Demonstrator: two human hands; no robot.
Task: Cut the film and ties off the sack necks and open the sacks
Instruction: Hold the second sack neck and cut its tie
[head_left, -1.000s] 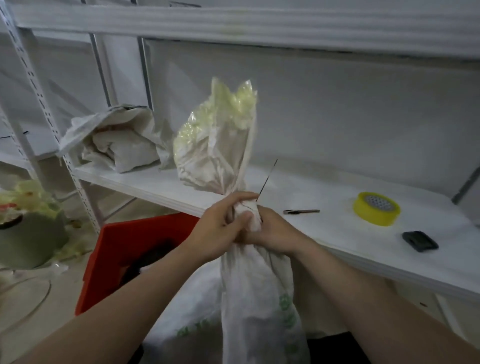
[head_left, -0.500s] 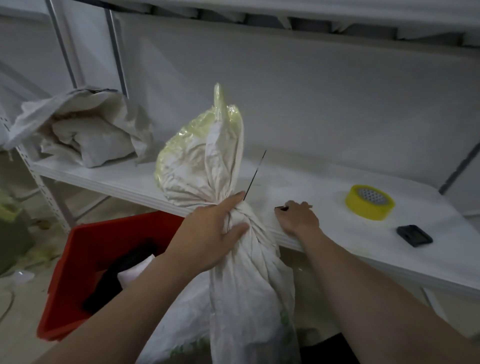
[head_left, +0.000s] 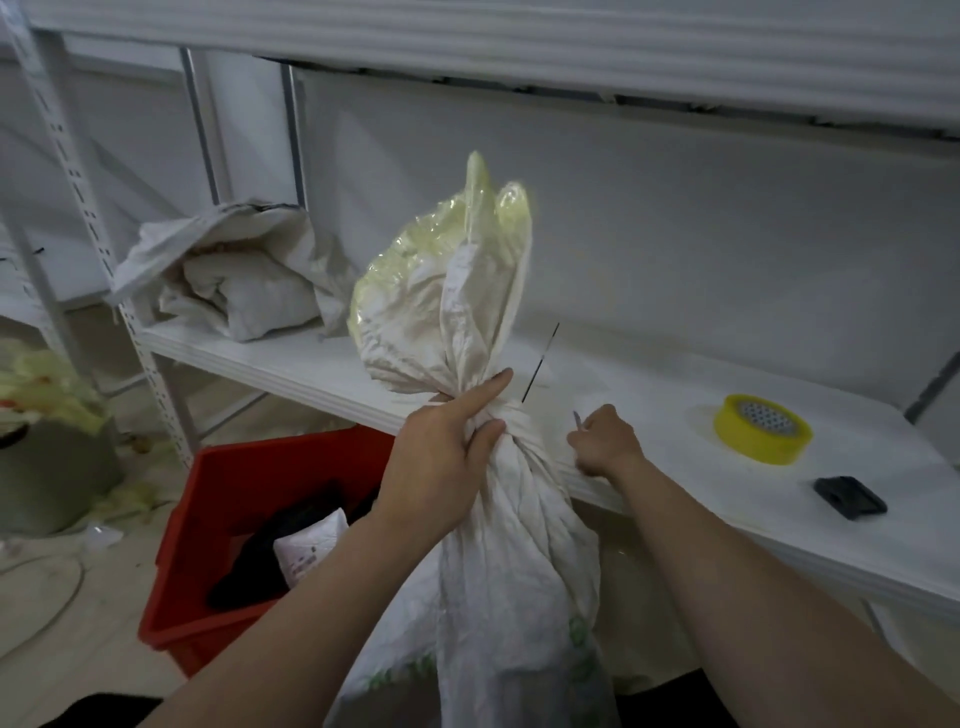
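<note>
Grey tool (head_left: 576, 420) now in right hand (head_left: 605, 444)

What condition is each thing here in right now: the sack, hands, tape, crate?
Tall white woven sack, upright, neck tied shut.
Thin black tie, fastened at the neck, tail sticking up.
Yellowish clear film, wrapped over the sack top.
Left hand, gripping the sack neck.
Right hand, pinching a thin grey-tipped tool.
Yellow tape roll, lying flat on the white shelf.
Red plastic crate, open, things inside.
</note>
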